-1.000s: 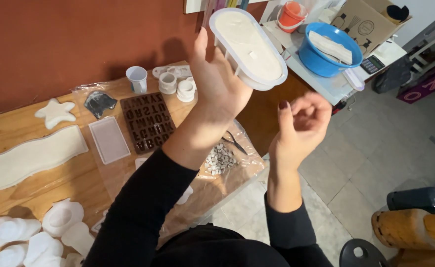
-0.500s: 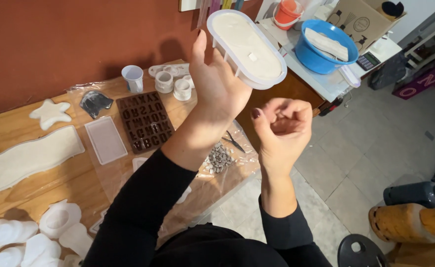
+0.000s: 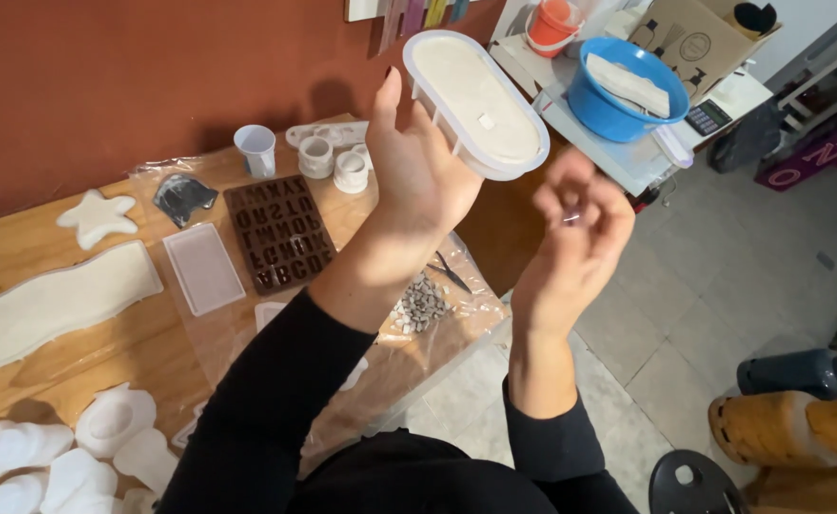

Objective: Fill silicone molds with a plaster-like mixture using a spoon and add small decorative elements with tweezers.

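Left hand [image 3: 423, 176] gripping filled white oval mould [image 3: 475, 100] aloft; right hand [image 3: 575, 233], open a second ago, now curled loosely closed, empty.

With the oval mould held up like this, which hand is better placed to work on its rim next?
Probably the right hand: it is empty of the mould, fingers curled, raised just beside and below the white oval mould. The left hand is occupied supporting that mould from underneath.

White oval mould [image 3: 475, 100], brown letter mould [image 3: 278, 231], blue basin [image 3: 628, 90], orange bucket [image 3: 551, 21] — wall perhaps rust-red [image 3: 104, 86].
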